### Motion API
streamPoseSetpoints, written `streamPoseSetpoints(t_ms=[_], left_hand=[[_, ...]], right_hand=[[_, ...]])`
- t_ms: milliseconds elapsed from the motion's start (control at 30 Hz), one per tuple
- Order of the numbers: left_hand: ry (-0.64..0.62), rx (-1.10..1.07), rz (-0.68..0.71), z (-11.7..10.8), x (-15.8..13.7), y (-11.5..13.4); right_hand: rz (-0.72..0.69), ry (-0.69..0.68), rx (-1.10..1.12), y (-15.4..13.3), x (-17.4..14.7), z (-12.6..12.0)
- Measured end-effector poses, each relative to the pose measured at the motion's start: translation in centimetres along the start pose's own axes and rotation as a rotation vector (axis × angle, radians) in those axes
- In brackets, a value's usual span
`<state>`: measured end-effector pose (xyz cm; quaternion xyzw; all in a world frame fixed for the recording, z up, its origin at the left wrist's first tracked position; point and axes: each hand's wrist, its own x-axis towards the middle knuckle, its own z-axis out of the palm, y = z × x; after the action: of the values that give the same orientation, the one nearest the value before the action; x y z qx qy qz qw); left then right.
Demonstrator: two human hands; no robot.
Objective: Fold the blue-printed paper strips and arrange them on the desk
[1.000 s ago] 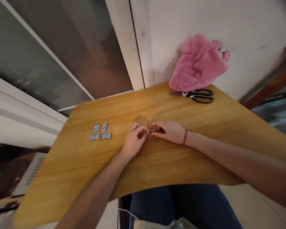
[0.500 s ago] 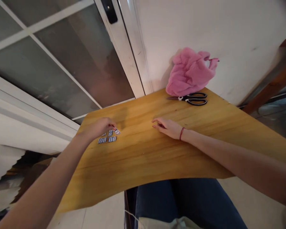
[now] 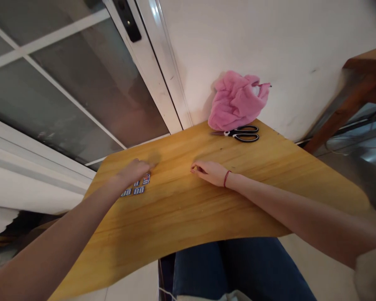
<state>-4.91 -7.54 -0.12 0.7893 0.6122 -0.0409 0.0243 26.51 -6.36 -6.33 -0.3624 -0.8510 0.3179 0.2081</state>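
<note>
My left hand (image 3: 137,169) is over the far left part of the wooden tabletop (image 3: 175,209). Its fingers reach out past a small blue-and-white striped piece (image 3: 146,179), and what looks like the reddish thumb tip touches that piece. More such flat pieces (image 3: 139,190) lie close together in rows below the hand, partly covered by it and the wrist. Around mid-table, my right hand (image 3: 208,172) rests with a red cord bracelet on its wrist. Its fingers curl in with thumb and fingertip close together, and nothing shows between them.
A pink plush cloth (image 3: 238,100) sits against the wall at the back edge. Black-handled scissors (image 3: 244,133) lie in front of it, blades pointing left. A white-framed glass door (image 3: 106,83) borders the table at the left. Brown wooden furniture (image 3: 360,88) stands at the right.
The striped piece my left hand pinched at a slant now lies straighter beside the others. The left fingers have stretched out past it. My right fingers have curled in. The whole view has shifted slightly.
</note>
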Motion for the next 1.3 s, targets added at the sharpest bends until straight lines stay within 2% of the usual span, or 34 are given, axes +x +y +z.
streamPoseSetpoints(t_ms=[100,200,300,333,400,467,533,700,867,1067,1300], left_hand=[[-0.029,0.188,0.038,-0.7,-0.2,0.4],[0.131,0.096,-0.063,-0.3,-1.6,-0.3],[0.345,-0.223,-0.271,2.0,-4.2,-1.8],[0.401,-0.355,-0.403,3.1,-5.1,-2.4],[0.415,-0.397,-0.555,5.4,-6.5,-3.5],[0.405,-0.414,-0.639,7.2,-7.0,-4.2],[0.388,-0.430,-0.632,8.3,-6.8,-4.4],[0.246,-0.284,-0.435,8.4,-4.9,-2.2],[0.119,-0.107,-0.417,8.1,-3.8,0.2],[0.100,-0.107,-0.399,8.0,-2.1,3.5],[0.133,-0.229,-0.212,7.9,0.1,10.2]], right_hand=[[-0.001,0.002,0.010,0.2,0.1,0.0],[0.023,0.016,0.038,0.2,0.2,-0.1],[0.037,0.021,0.054,0.1,0.2,-0.2],[0.043,0.019,0.057,0.0,0.2,-0.2],[0.064,0.016,0.065,-0.1,0.1,-0.2],[0.077,0.018,0.077,-0.1,0.1,-0.2],[0.074,0.019,0.094,0.1,0.1,-0.1],[0.035,0.021,0.138,0.6,0.3,-0.1],[0.070,0.001,0.108,0.5,0.4,-0.1],[0.057,0.013,0.143,0.4,0.4,-0.1],[0.053,0.151,0.338,0.9,0.9,-0.3]])
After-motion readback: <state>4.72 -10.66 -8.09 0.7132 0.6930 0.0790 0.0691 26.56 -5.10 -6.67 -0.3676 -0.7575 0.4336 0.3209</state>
